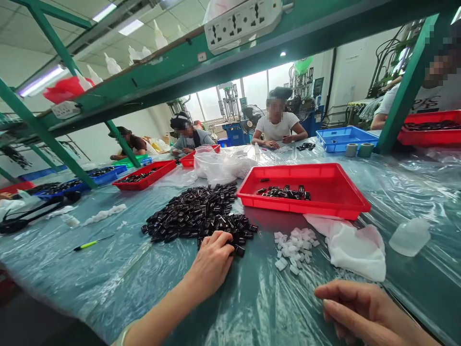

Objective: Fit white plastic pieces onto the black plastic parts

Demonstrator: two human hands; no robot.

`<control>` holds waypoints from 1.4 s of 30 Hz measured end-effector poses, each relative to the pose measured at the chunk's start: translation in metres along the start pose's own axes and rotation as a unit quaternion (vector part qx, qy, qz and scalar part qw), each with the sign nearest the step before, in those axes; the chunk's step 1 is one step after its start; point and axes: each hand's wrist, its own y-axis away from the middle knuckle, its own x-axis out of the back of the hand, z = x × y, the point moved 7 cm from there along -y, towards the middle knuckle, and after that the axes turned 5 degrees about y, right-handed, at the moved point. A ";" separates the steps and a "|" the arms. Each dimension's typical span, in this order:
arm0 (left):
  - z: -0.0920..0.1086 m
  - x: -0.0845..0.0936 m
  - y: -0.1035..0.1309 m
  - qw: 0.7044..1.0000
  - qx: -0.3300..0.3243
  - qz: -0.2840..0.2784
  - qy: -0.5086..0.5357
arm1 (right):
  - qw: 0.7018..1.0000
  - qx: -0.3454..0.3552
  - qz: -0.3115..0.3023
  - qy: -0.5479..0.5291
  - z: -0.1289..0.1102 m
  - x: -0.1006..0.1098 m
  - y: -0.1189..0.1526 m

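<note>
My left hand reaches to the near edge of a heap of small, shiny black plastic pieces. Its fingers are bent down together onto the pieces, and the fingertips are partly hidden, so whether one is gripped does not show. At the lower right, my right hand hovers near the table edge, thumb and forefinger slightly apart with nothing visible between them. Small whitish translucent pieces lie loose between the two hands. Beyond them stands a red tray with some black pieces inside.
A white cloth and a clear plastic bottle lie at the right. A yellow-green thin-tipped tool rests at the left on the plastic-covered table. A green shelf beam crosses overhead. Several people sit across the table near other trays.
</note>
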 end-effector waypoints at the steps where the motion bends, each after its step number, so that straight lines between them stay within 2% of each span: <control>1: 0.004 0.001 -0.003 1.000 0.007 0.004 0.027 | 1.000 0.003 0.002 0.004 -0.001 0.000 0.001; 4: 0.023 -0.006 -0.010 0.992 0.045 -0.011 0.118 | 1.000 0.022 0.012 0.017 -0.004 0.000 0.001; 6: 0.040 -0.021 -0.015 0.977 0.074 -0.049 0.194 | 0.999 0.043 0.016 0.022 -0.006 0.000 0.000; 7: 0.048 -0.031 -0.017 0.960 0.094 -0.073 0.253 | 0.998 0.055 0.017 0.023 -0.008 0.000 0.000; 9: 0.060 -0.054 -0.018 0.878 0.164 -0.115 0.436 | 0.996 0.080 0.020 0.026 -0.011 0.000 -0.001; 11: 0.073 -0.074 -0.019 0.798 0.200 -0.144 0.550 | 0.994 0.098 0.024 0.030 -0.014 0.002 -0.001; 12: 0.078 -0.080 -0.019 0.777 0.206 -0.154 0.575 | 0.994 0.105 0.029 0.030 -0.015 0.003 -0.001; 14: 0.082 -0.090 -0.019 0.757 0.213 -0.165 0.595 | 0.992 0.117 0.040 0.028 -0.016 0.005 -0.001; 19: 0.081 -0.100 -0.013 0.749 0.231 -0.186 0.592 | 0.988 0.138 0.048 0.045 -0.018 0.005 -0.001; 23: 0.082 -0.104 -0.010 0.742 0.222 -0.214 0.596 | 0.985 0.145 0.054 0.078 -0.017 0.004 -0.001; 29: 0.082 -0.108 -0.006 0.726 0.225 -0.226 0.610 | 0.979 0.162 0.059 0.110 -0.014 0.003 -0.001; 35: 0.082 -0.116 -0.002 0.738 0.229 -0.242 0.586 | 0.964 0.204 0.054 0.164 -0.023 0.002 0.002; 38: 0.080 -0.114 -0.002 0.743 0.243 -0.226 0.582 | 0.950 0.212 0.123 0.192 -0.026 0.016 0.001; 42: 0.077 -0.113 -0.002 0.747 0.265 -0.212 0.572 | 0.904 0.250 0.248 0.244 -0.034 0.039 0.004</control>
